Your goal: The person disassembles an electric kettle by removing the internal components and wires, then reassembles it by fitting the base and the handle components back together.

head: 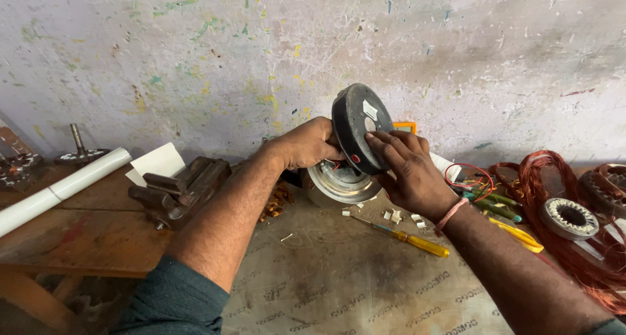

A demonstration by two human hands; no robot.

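- Head view, held part: a black round motor cover (pixel 358 127) is held in the air above the workbench (pixel 339 276), in front of the paint-flecked wall (pixel 313 41).
- Orientation: the disc stands on edge, tilted. Its flat face, which carries a small white label, points right and slightly toward the camera. The axis through its centre runs roughly level, from lower left to upper right.
- Left hand (pixel 306 142): fingers are curled around the left rim and back of the cover, gripping it. The fingertips are hidden behind the disc.
- Right hand (pixel 407 172): fingers are extended, close together, and pressed flat on the cover's front face and lower rim. A pink band sits on the wrist.
- Beneath the cover: a silver round housing (pixel 342 182) lies on the bench, open side up, shallow like a dish. Its contents cannot be determined, as the hands and cover hide most of it.
- Bench, right side: a yellow-handled screwdriver (pixel 404 237) lies just below the right hand, long axis from upper left to lower right. Small white scraps (pixel 398 215) lie near it.
- Far right: a steel stator core (pixel 569 217) rests on loose copper wire (pixel 587 257).
- Bench, left side: a metal vise (pixel 179 191) sits at the edge of a wooden table, with a white tube (pixel 62 188) well apart to the left.
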